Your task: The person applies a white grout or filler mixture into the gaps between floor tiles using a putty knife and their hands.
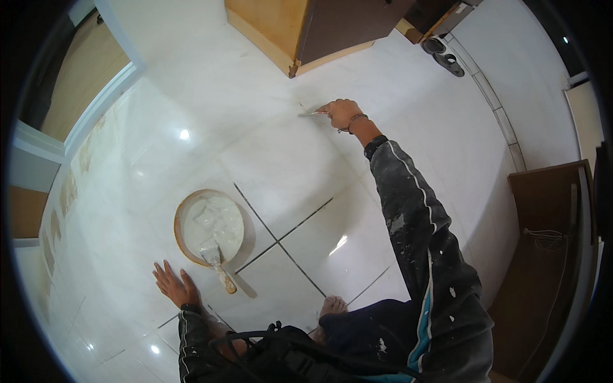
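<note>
My right hand (343, 113) reaches far forward, fingers closed on a scraper (310, 114) whose thin blade points left along the white tiled floor (268, 159). Its handle is hidden inside my fist. Close to me on the left, my left hand (175, 286) lies flat on the tiles with fingers spread, holding nothing. Just beyond it stands a round bowl (179, 220) with a brownish rim, containing a wet white paste (214, 220). A putty knife (220, 271) leans over the bowl's near edge, blade in the paste. Dark open joints (277, 240) cross between the tiles beside the bowl.
A wooden cabinet (300, 38) stands on the floor ahead. Shoes (447, 59) lie by the wall at far right. A brown shelf unit (549, 191) with a white cable is on the right. A doorway (89, 70) opens at far left. My bare foot (334, 306) is below.
</note>
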The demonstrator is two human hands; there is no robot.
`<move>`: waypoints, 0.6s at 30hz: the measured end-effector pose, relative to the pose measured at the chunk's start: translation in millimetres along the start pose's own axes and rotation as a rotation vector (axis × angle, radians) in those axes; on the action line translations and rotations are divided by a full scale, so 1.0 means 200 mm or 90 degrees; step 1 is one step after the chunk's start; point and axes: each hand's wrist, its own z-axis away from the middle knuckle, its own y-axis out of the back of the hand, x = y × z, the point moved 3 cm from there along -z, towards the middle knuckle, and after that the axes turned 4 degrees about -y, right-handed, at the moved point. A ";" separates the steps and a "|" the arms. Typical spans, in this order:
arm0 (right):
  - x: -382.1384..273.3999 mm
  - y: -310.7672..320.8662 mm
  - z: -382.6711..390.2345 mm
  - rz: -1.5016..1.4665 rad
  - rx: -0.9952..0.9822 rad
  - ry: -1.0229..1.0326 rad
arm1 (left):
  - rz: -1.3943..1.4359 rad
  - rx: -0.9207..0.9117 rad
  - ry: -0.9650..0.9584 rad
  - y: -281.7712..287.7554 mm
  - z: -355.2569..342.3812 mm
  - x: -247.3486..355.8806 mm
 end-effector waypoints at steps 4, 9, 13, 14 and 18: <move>-0.06 -0.10 0.20 0.043 0.002 0.101 | -0.003 0.017 -0.003 0.02 0.01 -0.07; 0.06 -0.14 0.50 0.028 -0.035 0.132 | 0.023 0.045 -0.018 -0.03 -0.02 -0.01; 0.13 -0.11 0.47 -0.280 0.135 0.101 | 0.179 0.128 -0.061 -0.10 -0.06 -0.04; 0.19 -0.07 0.46 -0.518 0.281 0.120 | 0.254 0.076 -0.049 -0.11 -0.07 0.02; -0.03 0.13 0.50 -0.676 -0.038 -0.093 | 0.574 -0.120 0.178 -0.05 0.06 0.14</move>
